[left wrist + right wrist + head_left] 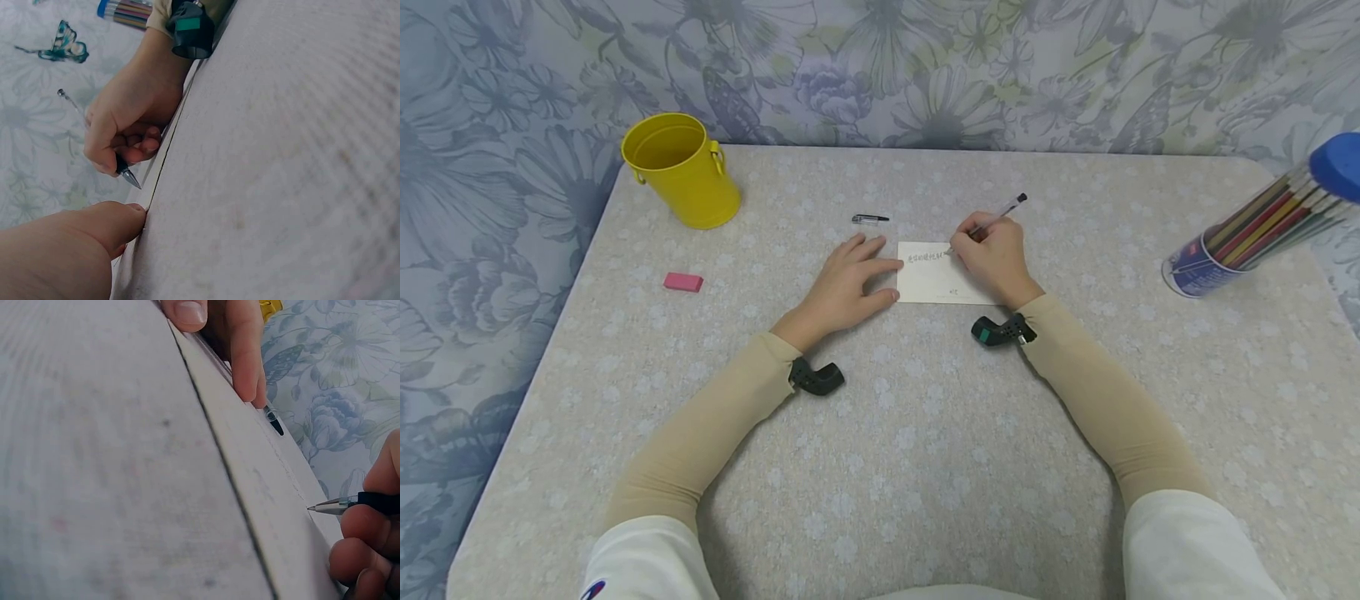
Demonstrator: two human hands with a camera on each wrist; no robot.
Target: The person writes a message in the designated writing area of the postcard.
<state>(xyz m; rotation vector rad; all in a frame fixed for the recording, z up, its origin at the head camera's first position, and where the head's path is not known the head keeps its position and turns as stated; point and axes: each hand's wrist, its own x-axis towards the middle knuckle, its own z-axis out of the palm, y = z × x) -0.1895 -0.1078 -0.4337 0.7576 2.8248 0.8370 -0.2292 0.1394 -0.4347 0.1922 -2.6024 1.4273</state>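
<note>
On the floral-patterned tabletop (pixel 910 433) lies a small cream paper card (pixel 927 282), with a line of handwriting along its far part and a short mark near its near edge. Over the card's right part, the right hand (pixel 997 257) pinches a clear-barrelled pen (pixel 1008 207), its thumb and fingers curled round the dark grip; the metal tip meets the card at the end of the written line. At the card's left edge, the left hand (pixel 844 287) lies palm down with its fingers apart, forefinger and thumb touching that edge.

Just beyond the card's far left corner lies a clear-and-black pen cap (pixel 870 218). Nearer than the card, one to each side, are two black wrist devices (pixel 817 377) at the ends of beige sleeves (pixel 715 425). Well to the card's left rests a pink eraser (pixel 683 282); farther back on that side stands a yellow bucket (pixel 703 187). Well to the card's right, a blue tin (pixel 1197 265) holds pencils (pixel 1262 225), a blue cap (pixel 1337 167) over their upper ends. Behind the card rises flowered wallpaper (pixel 940 75).
</note>
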